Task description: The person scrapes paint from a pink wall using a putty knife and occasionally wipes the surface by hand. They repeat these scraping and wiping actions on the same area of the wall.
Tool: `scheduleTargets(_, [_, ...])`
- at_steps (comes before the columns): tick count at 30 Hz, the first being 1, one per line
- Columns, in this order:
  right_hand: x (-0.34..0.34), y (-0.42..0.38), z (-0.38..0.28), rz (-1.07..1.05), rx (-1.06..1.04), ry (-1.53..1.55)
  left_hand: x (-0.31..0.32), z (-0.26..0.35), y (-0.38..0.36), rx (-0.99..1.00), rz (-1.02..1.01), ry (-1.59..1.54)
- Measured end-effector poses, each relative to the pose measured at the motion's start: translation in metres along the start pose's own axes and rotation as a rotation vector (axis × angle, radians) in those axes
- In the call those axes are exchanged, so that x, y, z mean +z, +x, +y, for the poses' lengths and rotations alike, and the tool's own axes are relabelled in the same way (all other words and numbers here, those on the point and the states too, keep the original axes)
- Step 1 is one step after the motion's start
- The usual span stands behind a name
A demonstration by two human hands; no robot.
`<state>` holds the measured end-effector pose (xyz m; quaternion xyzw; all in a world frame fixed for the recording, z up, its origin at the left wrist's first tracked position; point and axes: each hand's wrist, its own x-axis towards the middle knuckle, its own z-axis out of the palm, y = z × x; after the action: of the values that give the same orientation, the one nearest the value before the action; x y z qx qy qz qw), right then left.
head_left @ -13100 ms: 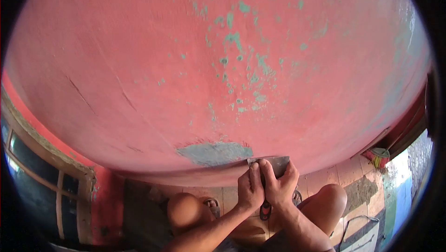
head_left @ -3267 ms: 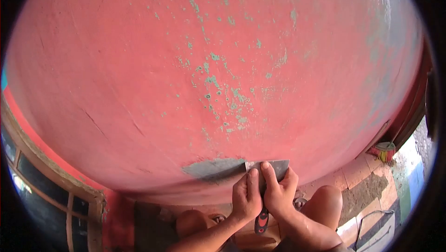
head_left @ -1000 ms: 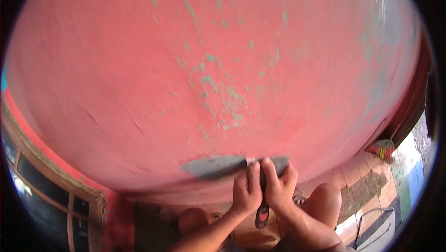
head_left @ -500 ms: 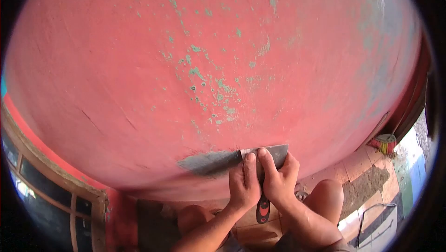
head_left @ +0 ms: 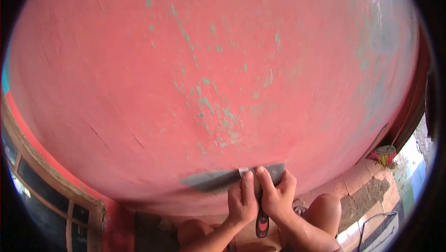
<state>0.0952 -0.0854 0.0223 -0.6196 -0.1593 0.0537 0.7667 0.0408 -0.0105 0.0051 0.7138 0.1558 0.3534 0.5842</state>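
Observation:
A wide metal scraper [head_left: 277, 171] with a black and red handle [head_left: 262, 224] lies with its blade against the red wall [head_left: 139, 89]. My left hand [head_left: 243, 199] is closed on the left side of the scraper, its thumb up along the blade. My right hand [head_left: 278, 195] grips the right side, thumb on the blade and fingers behind it. Left of the blade is a grey bare patch [head_left: 206, 180] on the wall. Green flecks [head_left: 225, 117] show through the red paint above.
A wooden-framed window [head_left: 46, 184] is at the lower left. A broom [head_left: 384, 154] stands at the right edge of the wall. Rubble [head_left: 367, 198] and a black cord [head_left: 362, 229] lie on the tiled floor. My knees are below the wall.
The wall, its flecks and the grey patch sit lower in the view. Both hands and the scraper also appear slightly lower, still held together against the wall.

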Motion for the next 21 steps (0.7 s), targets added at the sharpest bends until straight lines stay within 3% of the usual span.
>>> scheduleTargets(5, [0.002, -0.006, 0.017, 0.082, -0.023, 0.072, 0.008, -0.017, -0.011, 0.048, 0.044, 0.016])
scheduleTargets(9, [0.005, 0.0, 0.0, 0.024, 0.003, 0.101, -0.007, 0.007, 0.007, -0.038, -0.071, -0.034])
scheduleTargets(14, [0.006, -0.009, 0.019, 0.117, -0.063, 0.132, 0.006, -0.012, -0.003, 0.086, -0.007, 0.005])
scheduleTargets(15, [0.0, -0.005, 0.007, 0.055, -0.016, -0.001, 0.003, -0.01, 0.002, 0.076, -0.021, -0.021])
scheduleTargets(18, [0.004, 0.002, -0.001, 0.016, 0.016, 0.161, 0.0, 0.0, -0.002, -0.024, -0.046, -0.034])
scheduleTargets(20, [-0.004, -0.005, 0.018, 0.018, 0.015, 0.061, 0.005, -0.015, -0.003, 0.039, -0.043, -0.034])
scheduleTargets(21, [-0.005, -0.011, 0.027, 0.039, 0.024, 0.061, 0.0, -0.028, -0.013, -0.043, -0.085, 0.068])
